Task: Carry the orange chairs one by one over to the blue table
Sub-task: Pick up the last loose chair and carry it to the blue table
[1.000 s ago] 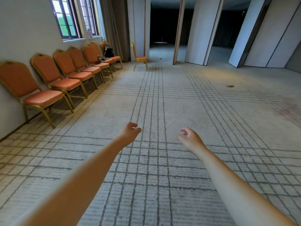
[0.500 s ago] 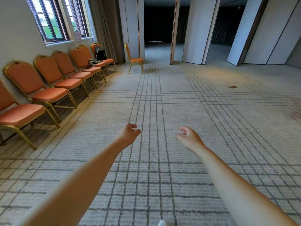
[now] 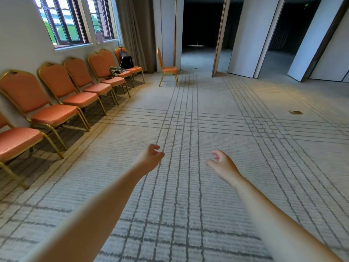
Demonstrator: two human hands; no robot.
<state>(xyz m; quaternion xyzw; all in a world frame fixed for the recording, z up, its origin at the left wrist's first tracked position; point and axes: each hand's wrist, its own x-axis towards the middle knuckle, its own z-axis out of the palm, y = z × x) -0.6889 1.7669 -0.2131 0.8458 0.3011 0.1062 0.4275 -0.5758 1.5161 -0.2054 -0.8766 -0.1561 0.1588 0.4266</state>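
Orange chairs (image 3: pixel 56 103), one bearing a black bag (image 3: pixel 127 62), have drawn nearer; left hand (image 3: pixel 151 157), right hand (image 3: pixel 221 164) empty, fingers loosely curled.

No writing is legible; the green sign (image 3: pixel 306 5) is too blurred.

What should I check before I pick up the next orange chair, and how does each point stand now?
1. Hands free: the left hand and the right hand hold nothing, fingers loosely curled: ok.
2. A chair with a bare seat: the second chair from the camera has nothing on it: ok.
3. Seats of the far chairs: a black backpack and a small bundle lie on them: not ok.
4. Way to the lone chair: nothing stands on the carpet before it: ok.
5. Place of the blue table: not in view: cannot tell.
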